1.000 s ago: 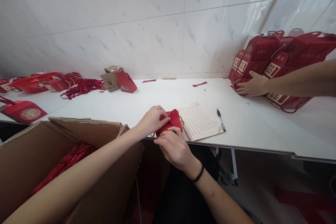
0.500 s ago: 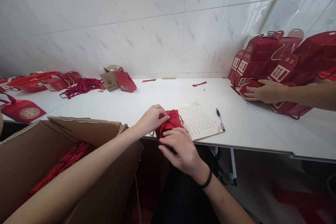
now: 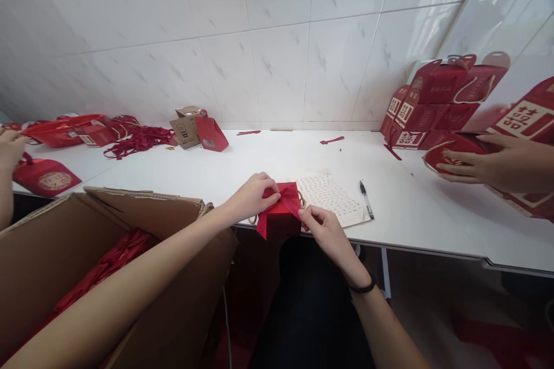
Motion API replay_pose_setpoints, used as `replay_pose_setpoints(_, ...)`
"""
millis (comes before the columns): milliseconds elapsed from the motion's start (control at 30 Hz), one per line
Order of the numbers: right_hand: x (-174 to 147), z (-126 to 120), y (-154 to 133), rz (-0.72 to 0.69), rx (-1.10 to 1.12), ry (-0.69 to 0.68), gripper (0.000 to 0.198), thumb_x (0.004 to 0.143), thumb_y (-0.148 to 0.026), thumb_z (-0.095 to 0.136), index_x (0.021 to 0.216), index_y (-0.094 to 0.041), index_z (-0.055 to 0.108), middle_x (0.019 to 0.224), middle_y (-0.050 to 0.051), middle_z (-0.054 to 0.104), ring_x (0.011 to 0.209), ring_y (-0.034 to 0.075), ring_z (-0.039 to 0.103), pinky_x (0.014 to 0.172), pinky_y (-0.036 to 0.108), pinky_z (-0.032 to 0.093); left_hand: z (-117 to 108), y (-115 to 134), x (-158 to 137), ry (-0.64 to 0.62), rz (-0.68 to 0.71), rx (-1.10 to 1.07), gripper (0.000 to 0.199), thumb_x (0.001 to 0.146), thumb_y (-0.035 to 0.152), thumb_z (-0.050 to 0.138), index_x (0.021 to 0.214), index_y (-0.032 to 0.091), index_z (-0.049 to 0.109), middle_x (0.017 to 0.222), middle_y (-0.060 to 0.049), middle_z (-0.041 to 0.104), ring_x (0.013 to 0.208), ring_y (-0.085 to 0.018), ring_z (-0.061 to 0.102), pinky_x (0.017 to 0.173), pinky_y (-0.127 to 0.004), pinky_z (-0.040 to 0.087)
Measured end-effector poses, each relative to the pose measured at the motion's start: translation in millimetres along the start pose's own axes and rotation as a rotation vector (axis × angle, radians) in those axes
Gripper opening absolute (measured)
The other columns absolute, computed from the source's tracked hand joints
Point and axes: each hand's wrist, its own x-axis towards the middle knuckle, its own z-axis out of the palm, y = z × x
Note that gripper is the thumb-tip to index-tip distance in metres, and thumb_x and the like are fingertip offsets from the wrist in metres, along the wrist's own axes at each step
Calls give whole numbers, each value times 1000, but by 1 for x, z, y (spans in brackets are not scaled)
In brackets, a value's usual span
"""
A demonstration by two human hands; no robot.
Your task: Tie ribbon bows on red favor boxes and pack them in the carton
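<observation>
A small red gift box [image 3: 282,223] with twisted cord handles sits at the front edge of the white table. Across its top lies a wide red ribbon [image 3: 289,196], one tail hanging over the near side. My left hand [image 3: 256,196] is closed in a pinch on the ribbon at the middle of the box top. With thumb and forefinger, my right hand [image 3: 326,233] pinches the ribbon at the box's right side. Just behind my right hand is a handwritten sheet of paper [image 3: 331,199]. The box's underside is hidden.
A cardboard box [image 3: 147,202] of red cloth stands at the left, under my left forearm. A pen [image 3: 366,199] lies right of the paper. At the right, another person's hand [image 3: 480,164] holds red boxes near a stack [image 3: 445,115]. Another hand [image 3: 7,155] shows far left.
My right hand has gone from hovering open over the box to pinching the ribbon at its right. The co-worker's hand has drawn red boxes rightward from the stack.
</observation>
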Motion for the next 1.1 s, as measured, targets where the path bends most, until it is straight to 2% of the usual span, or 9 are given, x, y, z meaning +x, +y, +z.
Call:
replay_pose_setpoints(200, 0, -14, -1, -1, -57, -13, 37, 80, -45, 46, 56, -19, 40, 56, -2, 40, 55, 13, 38, 53, 25, 30, 3, 0, 1, -7, -6, -3, 16, 80, 28, 49, 75, 18, 60, 90, -6, 55, 90, -20, 52, 83, -34, 44)
replay_pose_setpoints(300, 15, -23, -5, -73, -126, 186, 32, 82, -44, 42, 63, -18, 48, 64, 0, 50, 65, 16, 47, 60, 26, 35, -1, 0, 0, 14, -25, -88, 18, 81, 33, 49, 79, 18, 60, 91, -5, 56, 89, -19, 53, 82, -33, 44)
replay_pose_setpoints(367, 29, -25, -10, -114, -187, 263, 35, 82, -48, 42, 66, -18, 51, 66, 1, 52, 69, 17, 50, 63, 27, 36, -6, 2, -3, 64, -61, -123, 23, 82, 39, 48, 85, 19, 59, 95, -5, 57, 94, -20, 53, 85, -34, 42)
replay_pose_setpoints(500, 51, -15, -24, -108, -298, 120, 41, 82, -54, 46, 61, -18, 49, 59, 0, 53, 58, 15, 49, 57, 26, 35, -16, 2, -9, 149, -295, -122, 33, 81, 49, 45, 85, 18, 55, 96, -6, 59, 92, -21, 54, 79, -34, 42)
replay_pose_setpoints(600, 56, -5, -27, -54, -307, 44, 40, 81, -52, 48, 59, -19, 46, 53, -2, 50, 50, 13, 46, 53, 25, 33, -17, 0, -13, 37, -513, -180, 41, 79, 57, 43, 81, 17, 51, 81, -5, 62, 76, -21, 57, 66, -32, 42)
replay_pose_setpoints(667, 56, 0, -24, -59, -281, 63, 39, 80, -50, 48, 57, -19, 45, 53, -2, 48, 52, 13, 44, 53, 25, 32, -14, -2, -13, -57, -574, -276, 43, 78, 59, 41, 78, 17, 49, 72, -3, 61, 67, -20, 58, 59, -29, 41)
replay_pose_setpoints(733, 54, 4, -20, -81, -240, 112, 38, 79, -48, 48, 57, -18, 45, 55, -2, 47, 55, 13, 43, 54, 25, 31, -9, -2, -12, -78, -573, -328, 41, 79, 57, 40, 75, 17, 49, 65, -2, 59, 61, -18, 56, 55, -28, 39)
replay_pose_setpoints(967, 45, 9, -8, -56, -58, 238, 38, 73, -49, 52, 54, -20, 37, 48, -5, 36, 48, 11, 35, 51, 25, 28, 11, 4, -14, 104, -553, -319, 34, 87, 46, 32, 69, 19, 41, 61, 1, 52, 59, -16, 52, 57, -27, 36)
replay_pose_setpoints(1100, 44, 11, -1, -68, 35, 275, 40, 71, -49, 56, 54, -19, 37, 50, -5, 37, 50, 11, 33, 50, 24, 27, 23, 9, -20, 199, -549, -277, 32, 90, 43, 28, 70, 21, 37, 64, 1, 50, 63, -17, 51, 59, -29, 37)
